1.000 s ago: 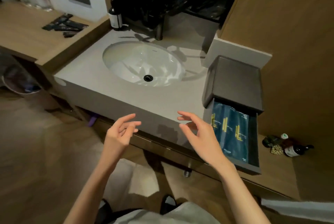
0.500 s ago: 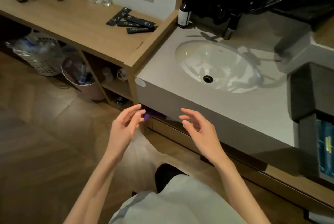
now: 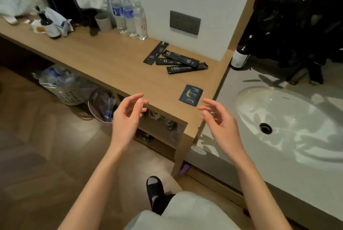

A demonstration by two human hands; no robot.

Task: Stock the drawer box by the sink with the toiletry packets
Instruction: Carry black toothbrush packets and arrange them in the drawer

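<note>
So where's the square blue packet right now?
Head view, right of centre: the square blue packet lies flat on the wooden counter near the sink, just beyond the right hand.

A square dark-blue packet [image 3: 191,95] with gold print lies flat on the wooden counter [image 3: 111,62], close to its front edge. It sits just beyond the fingertips of the right hand [image 3: 219,122], apart from them, and further to the right of the left hand [image 3: 128,116]. Well beyond both hands, further back on the same counter, lies a loose cluster of long black packets [image 3: 176,59] with white print. There are four narrow strips, all flat: three overlap or touch at slanting angles, and the leftmost one angles away toward the wall.
</note>
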